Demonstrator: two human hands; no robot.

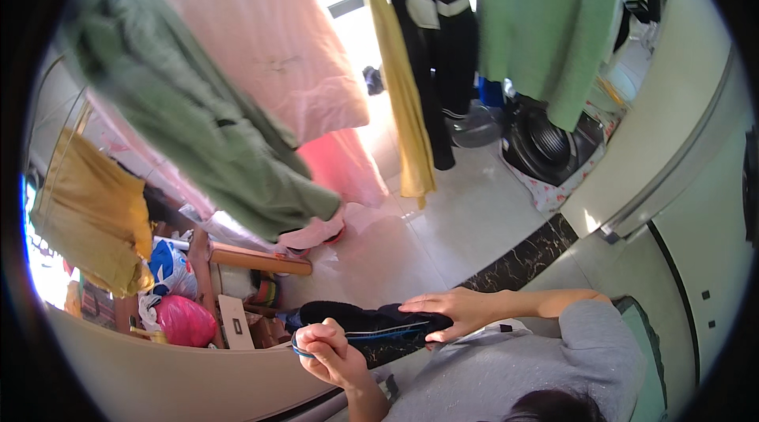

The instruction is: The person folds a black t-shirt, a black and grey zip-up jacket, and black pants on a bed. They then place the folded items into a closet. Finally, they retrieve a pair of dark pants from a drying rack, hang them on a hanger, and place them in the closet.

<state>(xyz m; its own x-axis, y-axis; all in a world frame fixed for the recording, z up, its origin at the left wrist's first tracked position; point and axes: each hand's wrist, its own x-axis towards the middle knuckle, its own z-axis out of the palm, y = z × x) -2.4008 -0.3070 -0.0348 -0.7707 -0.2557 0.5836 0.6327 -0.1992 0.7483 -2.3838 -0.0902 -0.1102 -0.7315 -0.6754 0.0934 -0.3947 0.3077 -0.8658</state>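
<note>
My left hand (332, 351) is curled shut around a thin blue clothes hanger (385, 333), and a bit of its blue wire curves out past the fingers. The hanger's straight part runs right along a dark garment (350, 312), probably of soft cloth. At the right end of that garment, my right hand (445, 312) grips the cloth, thumb on the near side and fingers on the far side. The hanger's far end is hidden at this hand. The garment is stretched sideways in front of my grey shirt.
Green trousers (195, 113), a pink sheet (273, 42), yellow cloth (409, 107), dark clothing (450, 36) and a green cloth (545, 18) hang ahead. Bags, including a pink one (184, 320), fill the left. A black marble threshold (516, 256) crosses the floor; a sliding door (658, 125) stands right.
</note>
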